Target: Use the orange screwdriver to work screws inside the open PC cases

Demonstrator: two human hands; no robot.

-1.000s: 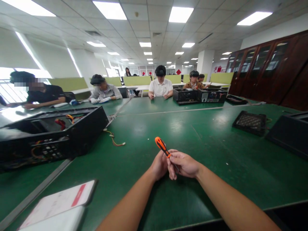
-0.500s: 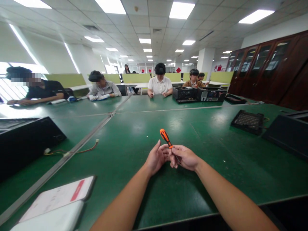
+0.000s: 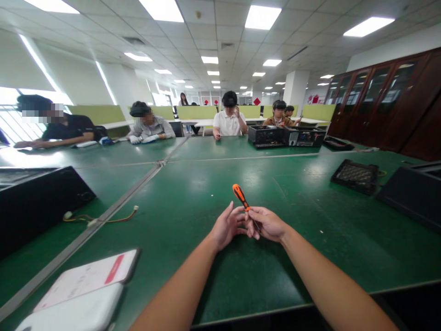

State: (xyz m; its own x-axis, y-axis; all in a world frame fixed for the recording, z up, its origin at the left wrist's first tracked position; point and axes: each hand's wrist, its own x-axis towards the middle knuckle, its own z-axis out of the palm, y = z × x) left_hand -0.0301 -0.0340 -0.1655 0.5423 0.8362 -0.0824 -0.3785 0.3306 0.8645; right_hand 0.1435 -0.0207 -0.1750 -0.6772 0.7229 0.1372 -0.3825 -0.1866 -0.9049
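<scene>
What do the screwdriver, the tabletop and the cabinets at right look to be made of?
The screwdriver: handle likely plastic with rubbery black insets, judging by its moulded orange-and-black surface; shaft probably metal, thin and grey.
The tabletop: smooth, semi-gloss green, reflecting the lights; laminate, paint or a mat, I can't tell.
The cabinets: glossy reddish-brown wood or veneer, with reflective glass panes.
</scene>
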